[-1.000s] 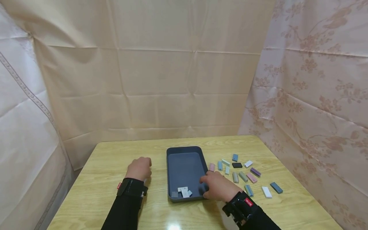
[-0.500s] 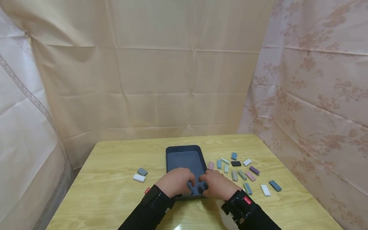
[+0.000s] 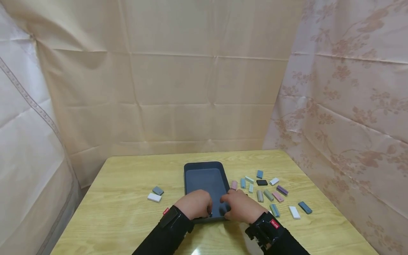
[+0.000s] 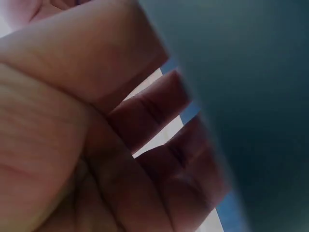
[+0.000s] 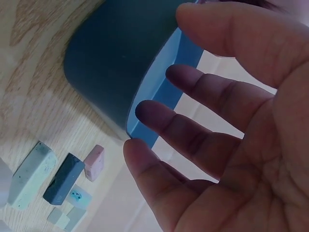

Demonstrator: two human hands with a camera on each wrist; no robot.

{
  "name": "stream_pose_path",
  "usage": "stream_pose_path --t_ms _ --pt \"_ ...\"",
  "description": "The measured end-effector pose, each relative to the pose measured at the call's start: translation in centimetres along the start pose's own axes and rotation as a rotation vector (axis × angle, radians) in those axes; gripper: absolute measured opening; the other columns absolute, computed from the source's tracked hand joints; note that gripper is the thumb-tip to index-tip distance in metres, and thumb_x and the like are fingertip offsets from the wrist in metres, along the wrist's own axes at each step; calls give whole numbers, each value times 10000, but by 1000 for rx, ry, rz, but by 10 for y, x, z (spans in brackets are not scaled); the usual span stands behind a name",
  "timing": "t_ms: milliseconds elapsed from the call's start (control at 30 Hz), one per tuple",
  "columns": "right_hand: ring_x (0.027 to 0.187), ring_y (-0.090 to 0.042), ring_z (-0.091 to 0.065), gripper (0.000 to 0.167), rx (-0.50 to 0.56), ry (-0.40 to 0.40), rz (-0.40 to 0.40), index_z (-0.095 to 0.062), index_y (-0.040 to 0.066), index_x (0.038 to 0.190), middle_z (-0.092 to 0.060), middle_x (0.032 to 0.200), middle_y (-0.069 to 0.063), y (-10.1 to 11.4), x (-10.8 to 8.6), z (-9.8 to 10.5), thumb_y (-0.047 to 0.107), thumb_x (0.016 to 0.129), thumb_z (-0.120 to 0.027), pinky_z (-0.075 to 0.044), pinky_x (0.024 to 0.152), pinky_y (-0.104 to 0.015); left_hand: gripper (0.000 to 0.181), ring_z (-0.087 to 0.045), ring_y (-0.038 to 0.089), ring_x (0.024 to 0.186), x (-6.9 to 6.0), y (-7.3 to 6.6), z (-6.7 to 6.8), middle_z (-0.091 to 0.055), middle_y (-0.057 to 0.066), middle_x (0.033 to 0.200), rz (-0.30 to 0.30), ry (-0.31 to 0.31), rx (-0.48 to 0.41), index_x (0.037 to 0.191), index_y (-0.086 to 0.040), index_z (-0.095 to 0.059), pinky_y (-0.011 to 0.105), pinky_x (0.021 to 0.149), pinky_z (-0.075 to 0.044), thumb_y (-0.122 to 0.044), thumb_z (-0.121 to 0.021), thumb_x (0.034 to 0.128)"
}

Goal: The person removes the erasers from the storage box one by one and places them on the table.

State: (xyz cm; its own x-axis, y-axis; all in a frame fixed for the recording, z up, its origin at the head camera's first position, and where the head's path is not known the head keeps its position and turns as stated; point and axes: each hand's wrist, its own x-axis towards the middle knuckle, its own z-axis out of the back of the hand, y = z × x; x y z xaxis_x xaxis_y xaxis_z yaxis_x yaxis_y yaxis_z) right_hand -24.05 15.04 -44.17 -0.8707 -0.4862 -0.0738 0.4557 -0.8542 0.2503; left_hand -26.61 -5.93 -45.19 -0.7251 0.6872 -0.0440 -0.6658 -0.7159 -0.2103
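A dark blue-grey tray [image 3: 204, 177] stands on the table. My left hand [image 3: 195, 204] reaches over its near left corner, fingers bent down inside. In the left wrist view the tray wall [image 4: 231, 96] covers the fingertips of the left hand [image 4: 72, 121], so any grip is hidden. My right hand [image 3: 243, 206] stays at the tray's near right corner. The right wrist view shows the right hand's fingers [image 5: 193, 137] loosely bent at the tray rim, holding nothing. The small blocks seen earlier at the tray's near end are hidden behind the left hand.
Left of the tray lie a white eraser-like block [image 3: 154, 197] and a grey-blue block [image 3: 158, 190]. Several more blocks are scattered to its right, among them a black block [image 3: 262, 182], a purple block [image 3: 282, 190] and a dark blue block [image 3: 305, 207].
My left hand has moved right, from the table into the tray's near end, uncovering the white and grey-blue blocks at left. The right hand has stayed almost still.
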Motion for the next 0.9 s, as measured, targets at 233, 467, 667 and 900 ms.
stream_pose_path --t_ms 233,467,667,900 --pt "946 -235 -600 402 3 -17 -4 -769 101 1203 -675 1109 -69 -1 0 0 185 825 -876 -534 823 -422 296 -408 103 559 1 4 -2 -488 -114 595 112 -53 -16 572 -204 -627 256 545 -352 -58 -816 746" --pt "957 -238 -614 399 6 -8 -12 -769 105 1200 -680 1100 -68 0 1 -2 192 827 -881 -538 837 -436 369 -343 85 537 -1 11 7 -398 -114 606 107 -129 -39 540 -217 -537 251 509 -287 -39 -795 733" --pt "976 -234 -613 402 16 -3 -46 -770 118 1209 -675 1115 -62 0 3 -2 207 832 -879 -547 837 -438 239 -384 119 604 -16 46 37 -468 -42 731 234 -239 -84 611 -155 -624 276 555 -323 -33 -753 772" --pt "993 -249 -612 388 26 5 -70 -772 127 1200 -672 1110 -61 3 2 -4 193 834 -880 -549 846 -452 179 -650 232 892 -31 108 30 -697 105 1052 455 -318 -129 976 -51 -799 424 807 -577 -6 -774 804"
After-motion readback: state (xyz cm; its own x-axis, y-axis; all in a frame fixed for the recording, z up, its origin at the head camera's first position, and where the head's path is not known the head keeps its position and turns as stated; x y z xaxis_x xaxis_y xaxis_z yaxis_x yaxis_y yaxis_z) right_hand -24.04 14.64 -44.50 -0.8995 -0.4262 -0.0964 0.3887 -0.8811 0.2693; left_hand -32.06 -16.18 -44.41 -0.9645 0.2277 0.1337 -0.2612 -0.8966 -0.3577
